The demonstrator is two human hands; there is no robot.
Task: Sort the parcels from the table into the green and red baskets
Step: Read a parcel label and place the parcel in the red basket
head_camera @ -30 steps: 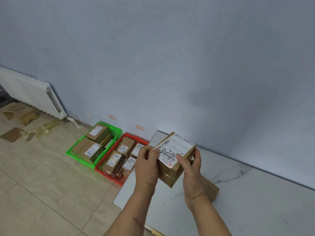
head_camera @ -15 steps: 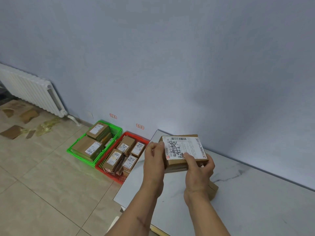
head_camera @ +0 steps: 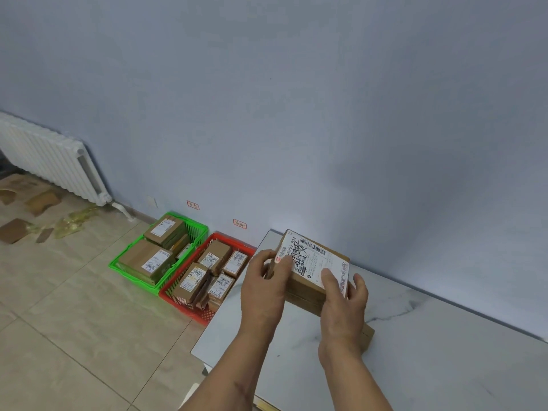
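Both my hands hold a brown cardboard parcel (head_camera: 311, 259) with a white shipping label above the white marble table (head_camera: 430, 351). My left hand (head_camera: 264, 289) grips its left end and my right hand (head_camera: 341, 304) grips its near right side. Another brown parcel (head_camera: 367, 336) lies on the table under my right hand, mostly hidden. On the floor to the left, by the wall, stand a green basket (head_camera: 118, 264) holding a few parcels and a red basket (head_camera: 204, 314) holding several smaller parcels.
A white radiator (head_camera: 50, 161) hangs on the wall at far left, with cardboard scraps (head_camera: 14, 229) and tape on the tiled floor below it. Two small red-framed labels (head_camera: 192, 204) stick to the wall above the baskets. The blue wall runs along the table's far edge.
The parcel has been turned in my hands, so its label now runs lengthwise away from me. Both hands stay on it at about the same spot above the table.
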